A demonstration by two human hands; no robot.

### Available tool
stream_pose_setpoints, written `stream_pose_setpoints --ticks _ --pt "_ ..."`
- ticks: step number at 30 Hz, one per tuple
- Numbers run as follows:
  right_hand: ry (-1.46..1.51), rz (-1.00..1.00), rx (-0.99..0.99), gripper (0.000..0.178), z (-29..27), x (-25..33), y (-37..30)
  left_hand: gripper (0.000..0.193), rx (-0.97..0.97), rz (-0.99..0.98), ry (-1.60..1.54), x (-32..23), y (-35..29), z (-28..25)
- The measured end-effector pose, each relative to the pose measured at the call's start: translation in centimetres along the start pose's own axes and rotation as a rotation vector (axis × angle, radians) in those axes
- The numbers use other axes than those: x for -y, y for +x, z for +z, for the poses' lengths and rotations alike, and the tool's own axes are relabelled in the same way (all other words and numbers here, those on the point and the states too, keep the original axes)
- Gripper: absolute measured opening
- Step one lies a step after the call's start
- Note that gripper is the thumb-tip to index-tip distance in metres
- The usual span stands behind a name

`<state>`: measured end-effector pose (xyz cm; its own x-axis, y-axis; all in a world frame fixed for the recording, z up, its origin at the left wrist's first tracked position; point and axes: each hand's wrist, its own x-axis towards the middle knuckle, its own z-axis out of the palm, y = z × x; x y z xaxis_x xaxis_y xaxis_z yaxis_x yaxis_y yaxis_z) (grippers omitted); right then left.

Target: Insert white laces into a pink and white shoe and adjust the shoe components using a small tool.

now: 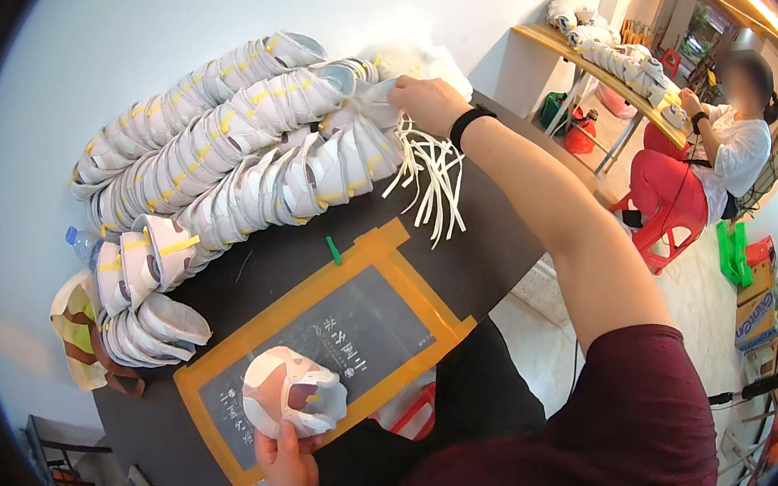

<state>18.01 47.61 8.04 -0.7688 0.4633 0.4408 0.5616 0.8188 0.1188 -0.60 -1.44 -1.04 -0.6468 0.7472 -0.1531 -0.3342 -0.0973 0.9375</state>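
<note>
My left hand [287, 468] grips a shoe upper [276, 380] by its near edge, thumb on top. The upper is white and pale pink with a darker patch, held over the near edge of the dark table [467, 273]. Far off at the back, my right hand [432, 106] reaches to the end of the stacked shoe uppers [280, 178]. Its fingers look bent together against the white pile; what they pinch is hidden. Just below it, a bunch of thin white laces [431, 178] hangs over the table.
Long rows of nested uppers with yellow strips line the wall. Orange tape [389, 243] frames a marked panel. A green stick-like piece [334, 250] lies beyond it. A plastic bottle [82, 243] stands at left. Another person [727, 149] sits at a second table [566, 43], right.
</note>
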Motion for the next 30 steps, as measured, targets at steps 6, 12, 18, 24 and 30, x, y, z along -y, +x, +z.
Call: stream_pose_setpoints --ticks 6,12,18,24,30 --pt "-0.005 0.373 -0.028 0.015 4.8 -2.7 -1.2 0.028 0.01 -0.015 0.016 1.3 -0.2 -1.8" --pt "0.062 0.52 0.032 0.014 6.0 -2.3 0.0 0.035 0.06 0.016 0.14 0.4 -0.8 -2.1" --pt "0.235 0.782 0.163 0.029 8.3 -5.7 0.5 0.037 0.071 0.03 0.181 -0.1 -0.8 -1.1" --pt "0.769 0.52 0.204 0.025 6.6 -6.0 1.0 0.038 -0.004 0.009 0.124 -0.1 -1.3 -1.2" --pt "1.069 0.397 0.316 0.034 8.9 -6.5 2.0 0.039 -0.038 0.021 0.182 -0.2 -1.3 -0.6"
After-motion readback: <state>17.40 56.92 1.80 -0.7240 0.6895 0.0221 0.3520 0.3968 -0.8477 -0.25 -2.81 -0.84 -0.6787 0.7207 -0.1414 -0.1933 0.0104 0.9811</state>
